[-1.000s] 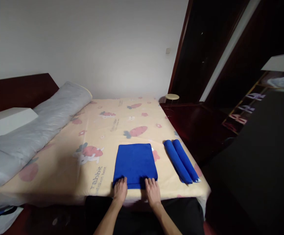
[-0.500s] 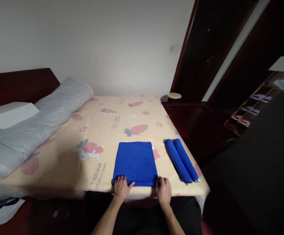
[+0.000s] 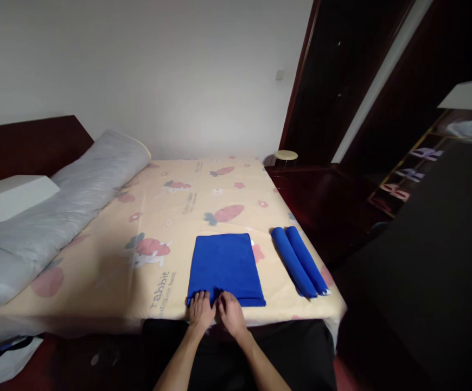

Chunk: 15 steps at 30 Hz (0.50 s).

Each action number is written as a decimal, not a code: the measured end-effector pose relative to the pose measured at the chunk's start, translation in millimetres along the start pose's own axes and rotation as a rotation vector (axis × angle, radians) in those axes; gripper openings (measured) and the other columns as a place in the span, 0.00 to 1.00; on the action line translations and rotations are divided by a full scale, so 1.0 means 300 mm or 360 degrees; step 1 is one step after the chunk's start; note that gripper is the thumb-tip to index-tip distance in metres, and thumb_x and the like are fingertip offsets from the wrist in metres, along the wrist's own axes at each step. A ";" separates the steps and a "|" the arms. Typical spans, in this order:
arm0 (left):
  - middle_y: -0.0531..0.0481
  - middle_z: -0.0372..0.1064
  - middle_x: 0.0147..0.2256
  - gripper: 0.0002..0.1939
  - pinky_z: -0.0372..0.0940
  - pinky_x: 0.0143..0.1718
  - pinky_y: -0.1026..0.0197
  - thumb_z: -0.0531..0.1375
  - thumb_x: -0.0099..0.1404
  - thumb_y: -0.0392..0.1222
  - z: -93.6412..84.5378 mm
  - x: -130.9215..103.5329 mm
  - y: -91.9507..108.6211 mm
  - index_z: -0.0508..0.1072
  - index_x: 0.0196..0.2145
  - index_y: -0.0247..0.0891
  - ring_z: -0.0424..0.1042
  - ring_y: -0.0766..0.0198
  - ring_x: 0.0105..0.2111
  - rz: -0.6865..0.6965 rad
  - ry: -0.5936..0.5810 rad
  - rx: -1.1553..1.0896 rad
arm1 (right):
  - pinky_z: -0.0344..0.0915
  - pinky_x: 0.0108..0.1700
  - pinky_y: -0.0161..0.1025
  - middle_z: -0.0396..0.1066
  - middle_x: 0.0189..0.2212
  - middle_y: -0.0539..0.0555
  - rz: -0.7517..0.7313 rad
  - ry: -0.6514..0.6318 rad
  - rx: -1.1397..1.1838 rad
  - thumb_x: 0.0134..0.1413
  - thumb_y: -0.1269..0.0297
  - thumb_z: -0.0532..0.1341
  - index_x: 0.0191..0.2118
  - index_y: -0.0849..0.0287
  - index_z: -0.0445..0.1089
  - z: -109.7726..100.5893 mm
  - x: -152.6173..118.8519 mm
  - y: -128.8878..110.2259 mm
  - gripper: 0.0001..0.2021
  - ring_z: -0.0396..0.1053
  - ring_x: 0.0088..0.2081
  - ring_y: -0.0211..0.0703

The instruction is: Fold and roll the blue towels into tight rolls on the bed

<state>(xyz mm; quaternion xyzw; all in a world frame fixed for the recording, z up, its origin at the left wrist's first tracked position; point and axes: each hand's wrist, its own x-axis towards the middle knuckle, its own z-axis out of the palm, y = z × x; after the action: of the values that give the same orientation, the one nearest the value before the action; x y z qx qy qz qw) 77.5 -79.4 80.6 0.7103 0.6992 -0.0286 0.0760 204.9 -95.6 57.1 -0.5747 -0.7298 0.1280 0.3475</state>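
I've got the blue cloth [image 3: 227,260] at the near edge of the bed [image 3: 109,285], left hand [image 3: 201,310] spread flat, right hand [image 3: 231,313] curled (pinching? can't tell), presumably to press its near fold down, blue rolls [image 3: 294,263] by the right edge.
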 end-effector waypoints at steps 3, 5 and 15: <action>0.39 0.73 0.50 0.25 0.59 0.53 0.51 0.45 0.70 0.53 -0.004 -0.011 -0.029 0.74 0.50 0.37 0.68 0.51 0.52 0.0028 0.0071 0.0025 | 0.63 0.36 0.40 0.68 0.27 0.51 0.0040 0.0008 0.0011 0.59 0.71 0.49 0.33 0.56 0.66 0.021 -0.005 0.037 0.10 0.66 0.31 0.44; 0.39 0.74 0.47 0.27 0.58 0.53 0.51 0.42 0.71 0.52 -0.006 -0.022 -0.054 0.74 0.49 0.36 0.68 0.51 0.50 0.0028 0.0126 0.0035 | 0.63 0.38 0.42 0.67 0.28 0.53 0.0061 0.0015 0.0014 0.59 0.71 0.49 0.33 0.56 0.67 -0.004 -0.021 0.093 0.10 0.66 0.33 0.45; 0.43 0.73 0.42 0.21 0.55 0.53 0.50 0.42 0.72 0.45 0.033 -0.038 -0.125 0.74 0.46 0.40 0.66 0.52 0.48 0.0040 0.0300 -0.0018 | 0.69 0.45 0.44 0.70 0.36 0.57 0.0076 -0.0055 0.0190 0.64 0.65 0.48 0.36 0.55 0.70 -0.215 -0.077 0.318 0.13 0.70 0.40 0.47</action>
<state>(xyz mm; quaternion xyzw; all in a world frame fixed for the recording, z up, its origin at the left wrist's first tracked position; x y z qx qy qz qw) 40.4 -91.7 70.1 0.7180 0.6946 0.0433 0.0142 320.8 -101.5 39.8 -0.5680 -0.7128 0.1894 0.3652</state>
